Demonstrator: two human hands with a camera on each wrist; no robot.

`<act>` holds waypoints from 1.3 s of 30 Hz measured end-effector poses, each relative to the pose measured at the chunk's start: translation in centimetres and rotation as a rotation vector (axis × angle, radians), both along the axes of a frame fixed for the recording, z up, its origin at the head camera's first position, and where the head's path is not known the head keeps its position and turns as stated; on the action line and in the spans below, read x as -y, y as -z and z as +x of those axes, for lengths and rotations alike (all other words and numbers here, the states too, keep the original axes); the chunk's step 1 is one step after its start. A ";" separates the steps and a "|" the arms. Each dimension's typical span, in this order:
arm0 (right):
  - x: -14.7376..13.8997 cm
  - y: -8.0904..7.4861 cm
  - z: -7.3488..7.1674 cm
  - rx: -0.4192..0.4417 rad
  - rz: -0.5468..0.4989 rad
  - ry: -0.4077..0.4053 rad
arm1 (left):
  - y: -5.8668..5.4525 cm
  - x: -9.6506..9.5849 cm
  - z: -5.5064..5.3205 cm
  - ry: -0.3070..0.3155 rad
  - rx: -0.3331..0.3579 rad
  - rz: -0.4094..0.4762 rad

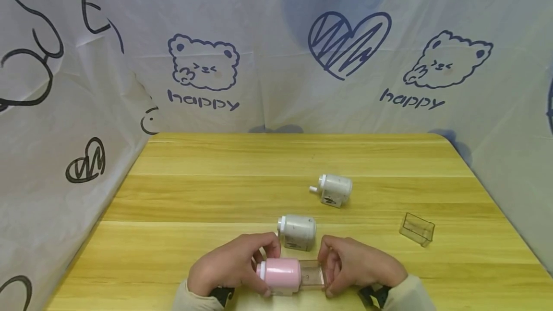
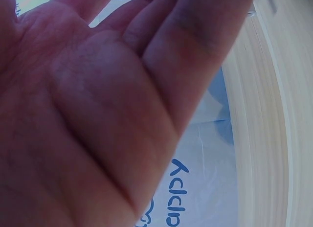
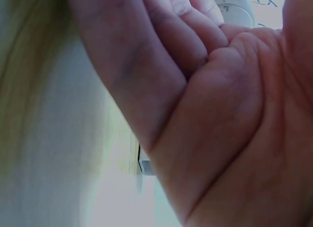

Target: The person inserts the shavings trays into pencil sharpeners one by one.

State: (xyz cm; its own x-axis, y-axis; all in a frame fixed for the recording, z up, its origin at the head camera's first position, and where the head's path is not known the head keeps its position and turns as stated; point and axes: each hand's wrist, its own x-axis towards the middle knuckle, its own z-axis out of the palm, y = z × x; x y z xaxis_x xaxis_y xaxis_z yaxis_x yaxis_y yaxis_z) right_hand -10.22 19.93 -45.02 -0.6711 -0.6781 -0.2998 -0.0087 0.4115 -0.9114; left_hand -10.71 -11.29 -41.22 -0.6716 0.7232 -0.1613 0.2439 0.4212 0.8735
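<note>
A pink pencil sharpener (image 1: pixel 282 272) with a white end lies sideways near the front of the table. My left hand (image 1: pixel 235 263) grips its left end between thumb and fingers. At its right end is a clear shavings drawer (image 1: pixel 312 275), pinched by its outer end in my right hand (image 1: pixel 360 263). The drawer overlaps the sharpener's right edge in the head view. Just behind the pink one stands a grey-white pencil sharpener (image 1: pixel 297 232), close to the left fingertips. Both wrist views are mostly filled by palm and fingers, which hide the pink sharpener and its drawer.
Farther back stands another grey-white sharpener (image 1: pixel 337 190), its white crank pointing left. A loose clear drawer (image 1: pixel 416 229) lies to the right on the wooden table (image 1: pixel 194 181). White cloth (image 1: pixel 268 85) with drawings hangs behind and at the sides.
</note>
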 end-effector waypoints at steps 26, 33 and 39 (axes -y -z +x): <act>0.3 0.2 0.2 0.002 0.021 -0.008 | 0.1 -0.2 -0.1 -0.007 0.013 -0.014; 0.2 0.1 0.3 -0.013 0.017 -0.016 | 0.1 -0.2 0.0 -0.012 0.010 -0.022; 0.1 -0.1 0.3 -0.024 0.027 -0.002 | 0.2 -0.2 0.0 -0.009 0.004 -0.022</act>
